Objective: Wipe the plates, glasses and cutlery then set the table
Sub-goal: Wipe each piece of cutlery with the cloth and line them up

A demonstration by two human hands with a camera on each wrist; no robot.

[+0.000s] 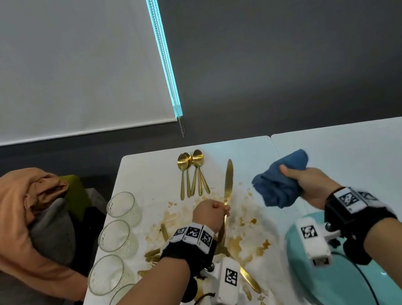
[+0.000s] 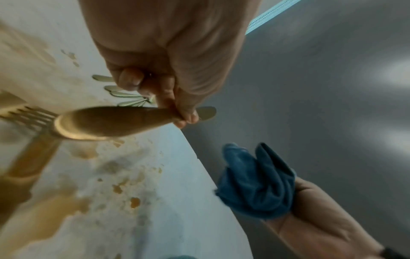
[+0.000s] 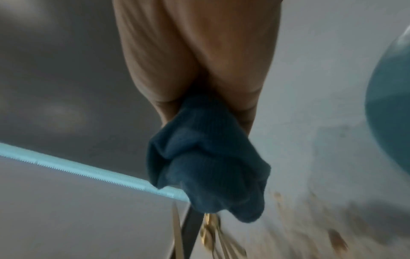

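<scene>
My left hand [image 1: 209,209] has its grip curled tight round the handle of a gold knife [image 1: 227,183]. The knife is up off the bench [image 1: 350,145], and its blade points away from me, toward the far edge. My right hand [image 1: 306,183] has its grip squeezed round a bunched blue cloth [image 1: 281,182]. The cloth is in the air too, off to the right of the knife, near it but not touching.

I think the next step is to wipe this knife. The blade runs long from near to far, so the cloth has to come across to the left to meet it and then slide along that line. The right hand is the one to move; the left just holds the knife steady.

Clean-looking gold spoons [image 1: 192,172] lie at the far side. More cutlery lies under my left wrist in the brown spills [image 1: 237,245]. Glasses [image 1: 123,209] stand along the left edge, and a teal plate [image 1: 343,277] sits near my right arm.
</scene>
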